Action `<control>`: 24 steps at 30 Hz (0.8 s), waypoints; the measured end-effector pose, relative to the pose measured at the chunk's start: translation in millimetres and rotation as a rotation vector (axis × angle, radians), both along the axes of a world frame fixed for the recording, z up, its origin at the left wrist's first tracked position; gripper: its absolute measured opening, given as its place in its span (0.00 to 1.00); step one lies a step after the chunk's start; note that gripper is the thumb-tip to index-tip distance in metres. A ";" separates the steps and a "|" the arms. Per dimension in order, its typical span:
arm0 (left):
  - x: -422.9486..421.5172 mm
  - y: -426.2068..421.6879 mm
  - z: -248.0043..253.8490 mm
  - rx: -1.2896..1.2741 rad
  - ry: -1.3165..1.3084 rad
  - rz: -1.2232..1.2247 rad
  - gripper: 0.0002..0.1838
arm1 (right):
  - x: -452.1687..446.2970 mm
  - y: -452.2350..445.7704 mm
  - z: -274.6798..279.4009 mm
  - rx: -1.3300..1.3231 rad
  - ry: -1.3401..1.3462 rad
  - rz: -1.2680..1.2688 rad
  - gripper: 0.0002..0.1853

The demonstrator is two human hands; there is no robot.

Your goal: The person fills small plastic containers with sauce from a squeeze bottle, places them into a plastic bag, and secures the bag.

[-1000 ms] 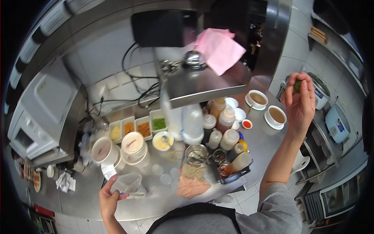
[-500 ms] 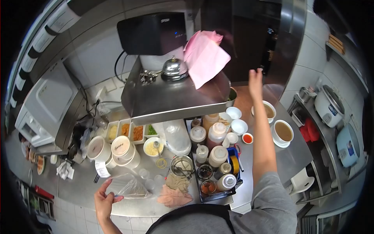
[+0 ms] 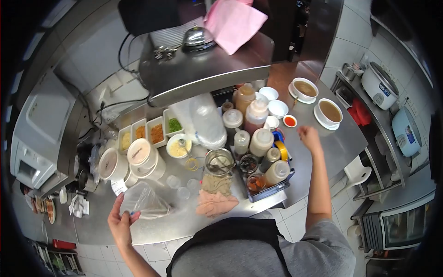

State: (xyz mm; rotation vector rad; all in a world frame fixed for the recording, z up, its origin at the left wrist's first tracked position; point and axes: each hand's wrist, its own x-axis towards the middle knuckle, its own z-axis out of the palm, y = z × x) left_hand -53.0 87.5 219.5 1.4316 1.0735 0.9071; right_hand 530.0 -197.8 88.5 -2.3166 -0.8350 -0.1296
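Observation:
My left hand (image 3: pixel 121 220) pinches the edge of a clear plastic bag (image 3: pixel 146 203) at the counter's front left. Over the right part of the counter is my right hand (image 3: pixel 310 138), its fingers curled in; whether anything is in them cannot be made out. It is nearest to a small dish of red sauce (image 3: pixel 290 121). Two cups of brown soup (image 3: pixel 330 111) on saucers stand beyond it. Left of it, squeeze bottles (image 3: pixel 262 142) and jars crowd a dark caddy (image 3: pixel 271 190).
Trays of chopped toppings (image 3: pixel 156 131), lidded tubs (image 3: pixel 139 152) and a bowl of minced garlic-like food (image 3: pixel 179 146) stand at the left. A raised steel shelf (image 3: pixel 207 74) holds a bell (image 3: pixel 197 38) and pink cloth (image 3: pixel 235 24). Folded cloths (image 3: pixel 216 203) lie near the front edge.
My right hand has moved from the far side, above the soup cups, back toward me, and its fingers have curled in. My left hand stays at the bag. The view has shifted.

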 end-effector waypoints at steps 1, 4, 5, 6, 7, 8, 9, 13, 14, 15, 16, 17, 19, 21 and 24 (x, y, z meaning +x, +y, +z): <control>-5.5 7.2 -12.0 0.010 -0.009 0.003 0.29 | -4.4 -1.6 -31.2 -0.178 -0.010 0.053 0.11; -21.0 20.2 -26.3 0.038 -0.037 0.023 0.30 | -18.4 -13.8 -110.7 -0.167 0.083 0.148 0.19; -23.7 20.4 -23.3 0.056 -0.055 0.031 0.29 | -20.0 -16.5 -120.7 -0.218 0.160 0.089 0.22; -31.9 22.3 -20.3 0.052 -0.008 -0.008 0.29 | -27.0 -20.1 -115.0 -0.179 0.110 0.051 0.22; -35.1 22.1 -15.5 0.141 -0.031 -0.047 0.33 | -29.6 -24.3 -107.0 -0.137 0.059 0.004 0.23; -38.3 22.6 -9.8 0.229 -0.056 -0.095 0.39 | -35.0 -22.7 -94.0 0.011 -0.008 -0.073 0.22; -45.6 23.9 -0.3 0.267 0.085 -0.101 0.46 | -40.2 -24.6 -74.6 0.158 -0.078 -0.155 0.21; -77.5 41.8 -0.4 0.476 0.457 -0.136 0.70 | -140.6 5.3 53.0 0.735 -0.040 -0.048 0.09; -84.5 50.4 -13.7 0.547 0.505 -0.147 0.76 | -183.0 21.4 77.0 0.825 -0.009 0.043 0.06; -88.9 60.0 -33.3 0.537 0.426 -0.193 0.77 | -224.2 35.8 87.8 0.752 -0.034 0.238 0.02; -90.8 71.4 -56.3 0.529 0.344 -0.241 0.78 | -269.1 53.8 85.0 0.689 0.057 0.400 0.04; -90.3 79.7 -69.0 0.522 0.259 -0.291 0.79 | -294.4 70.4 73.0 0.426 -0.163 0.592 0.09; -77.7 81.8 -73.8 0.412 0.118 -0.322 0.77 | -347.4 101.7 25.1 0.196 -0.004 0.633 0.21; -66.0 89.2 -80.7 0.329 -0.002 -0.370 0.69 | -365.3 110.6 -55.5 -0.065 -0.155 0.564 0.24; -63.1 99.9 -88.8 0.246 -0.035 -0.379 0.45 | -359.6 112.1 -77.7 -0.031 -0.188 0.563 0.21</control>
